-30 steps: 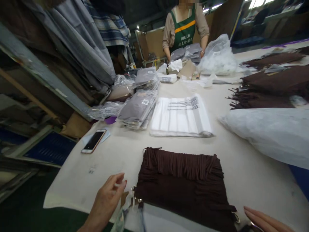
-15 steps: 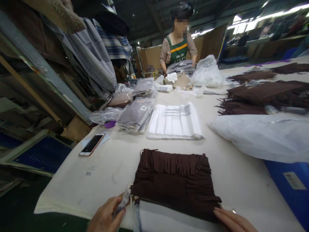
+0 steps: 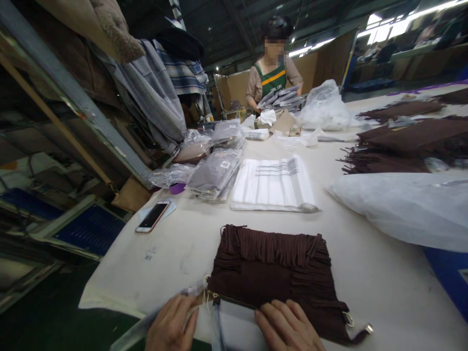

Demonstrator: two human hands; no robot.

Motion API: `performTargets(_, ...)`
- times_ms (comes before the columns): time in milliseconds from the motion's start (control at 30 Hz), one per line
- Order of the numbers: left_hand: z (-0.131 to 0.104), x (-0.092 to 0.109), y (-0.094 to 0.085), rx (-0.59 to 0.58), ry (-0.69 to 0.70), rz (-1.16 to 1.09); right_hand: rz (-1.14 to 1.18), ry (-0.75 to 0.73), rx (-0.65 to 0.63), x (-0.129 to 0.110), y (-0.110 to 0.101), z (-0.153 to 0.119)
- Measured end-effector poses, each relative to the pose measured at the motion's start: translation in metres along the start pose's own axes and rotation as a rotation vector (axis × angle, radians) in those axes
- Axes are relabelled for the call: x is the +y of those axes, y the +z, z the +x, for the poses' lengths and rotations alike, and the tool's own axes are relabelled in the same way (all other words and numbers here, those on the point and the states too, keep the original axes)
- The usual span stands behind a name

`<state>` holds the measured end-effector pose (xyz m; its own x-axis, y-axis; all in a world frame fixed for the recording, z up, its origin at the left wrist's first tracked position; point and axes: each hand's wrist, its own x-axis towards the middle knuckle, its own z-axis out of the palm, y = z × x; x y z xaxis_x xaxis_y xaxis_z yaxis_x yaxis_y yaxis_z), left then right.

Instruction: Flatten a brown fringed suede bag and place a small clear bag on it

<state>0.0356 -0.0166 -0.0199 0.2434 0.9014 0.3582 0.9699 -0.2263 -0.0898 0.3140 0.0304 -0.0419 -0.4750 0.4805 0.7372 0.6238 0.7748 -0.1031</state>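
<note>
A dark brown fringed bag [image 3: 274, 273] lies flat on the cream table [image 3: 373, 278] right in front of me. My left hand [image 3: 171, 324] pinches a clear plastic strip [image 3: 146, 324] at the bag's near left corner, by its metal ring. Fingers spread, my right hand [image 3: 287, 324] presses flat on the bag's near edge. A metal ring and clasp [image 3: 356, 324] stick out at the bag's near right corner.
Behind the bag lie a stack of white plastic bags [image 3: 272, 183], grey packed items [image 3: 215, 173] and a phone [image 3: 152, 216]. A large white bag [image 3: 405, 204] and brown fringed pieces [image 3: 405, 141] fill the right. A person in a green apron [image 3: 274, 78] lifts grey packs at the far end.
My right hand has slid left from the bag's right corner onto the middle of its near edge. My left hand has closed on the plastic strip. The far person has lifted a stack of packs.
</note>
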Motion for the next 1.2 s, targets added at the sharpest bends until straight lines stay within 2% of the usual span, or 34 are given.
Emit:
performTargets(133, -0.007, 0.015, 0.011, 0.173, 0.004, 0.153, -0.084, 0.117, 0.129, -0.012, 0.031, -0.002)
performTargets(200, -0.007, 0.018, 0.014, 0.158, -0.012, 0.190, -0.103, 0.102, 0.122, -0.013, 0.035, 0.001)
performTargets(400, -0.003, 0.022, 0.018, 0.140, -0.104, 0.194, -0.177, -0.115, -0.138, 0.003, 0.018, 0.030)
performTargets(567, -0.003, 0.030, 0.036, 0.179, -0.216, 0.049, 0.063, -0.061, -0.197, 0.022, 0.010, 0.048)
performTargets(667, 0.002, 0.039, 0.042, 0.215, -0.267, -0.091, 0.130, -0.092, -0.197, 0.026, 0.012, 0.049)
performTargets(767, 0.013, 0.052, 0.039, 0.191, -0.365, -0.355, 0.156, -0.081, -0.135, 0.029, 0.020, 0.042)
performTargets(867, 0.027, 0.069, 0.029, 0.095, -0.567, -0.754, 0.180, -0.063, -0.132, 0.032, 0.028, 0.032)
performTargets(967, 0.038, 0.083, 0.018, -0.007, -0.881, -1.240, 0.184, -0.055, -0.163, 0.034, 0.031, 0.026)
performTargets(1033, 0.044, 0.087, 0.011, 0.002, -1.126, -1.594, 0.182, -0.051, -0.169, 0.035, 0.031, 0.024)
performTargets(1100, 0.048, 0.088, 0.006, 0.051, -1.294, -1.870, 0.190, -0.046, -0.174, 0.036, 0.030, 0.024)
performTargets(1133, 0.050, 0.087, 0.003, 0.056, -1.330, -1.960, 0.196, -0.046, -0.176, 0.036, 0.030, 0.024)
performTargets(1200, 0.056, 0.087, 0.001, 0.021, -1.302, -2.110, 0.207, -0.048, -0.177, 0.036, 0.031, 0.024)
